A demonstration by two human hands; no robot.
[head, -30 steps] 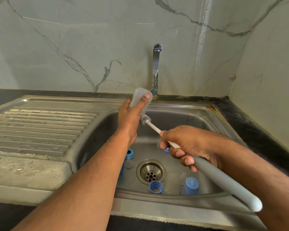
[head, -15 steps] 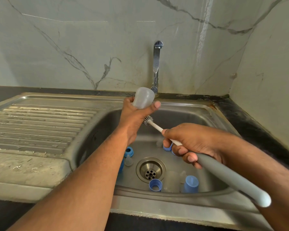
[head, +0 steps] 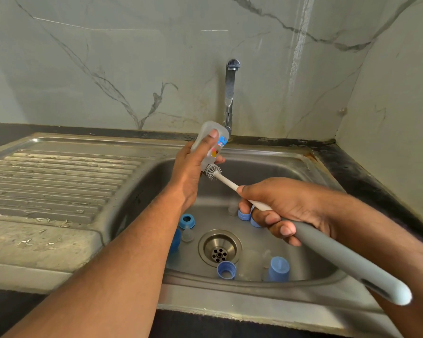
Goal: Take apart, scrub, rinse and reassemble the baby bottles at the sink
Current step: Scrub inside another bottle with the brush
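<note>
Grip left: left hand (head: 189,172) wraps the bottle (head: 211,142), thumb laid flat along its side and fingertips curling in at the neck. Firm hold, mouth pointing down toward 5 o'clock.
Grip right: right hand (head: 282,208) curls round the bottle brush (head: 303,234) where the thin white shaft meets the thick grey handle. Handle trails out to 4 o'clock.
Change, brush: a second ago the bristle head hung just clear of the bottle, below the left hand. Now the bristle head (head: 213,170) sits right at the bottle mouth, touching or partly inside; cannot tell how deep.
Change, bottle: half a second ago it showed as a plain rounded base tipped toward the wall. Now rolled in the hand so the printed label faces the camera, with the mouth lined up on the brush shaft.
Meaning: insertion step is starting. My read is the inside scrub of this bottle begins now; nothing rinsed yet, tap (head: 230,93) at 12 o'clock shows no water.
Bottle place: held above the sink (head: 310,167), just below the spout, at 12 o'clock from the drain (head: 219,248).
Loose parts: blue collar (head: 186,220) and clear teat (head: 187,234) at 9 o'clock of the drain. Blue ring (head: 226,270) at 6 o'clock, blue cap (head: 279,269) at 5 o'clock, more blue rings (head: 244,215) at 1 o'clock behind the right fingers.
Progress: disassembly looks done; scrubbing early, reassembly well off.
</note>
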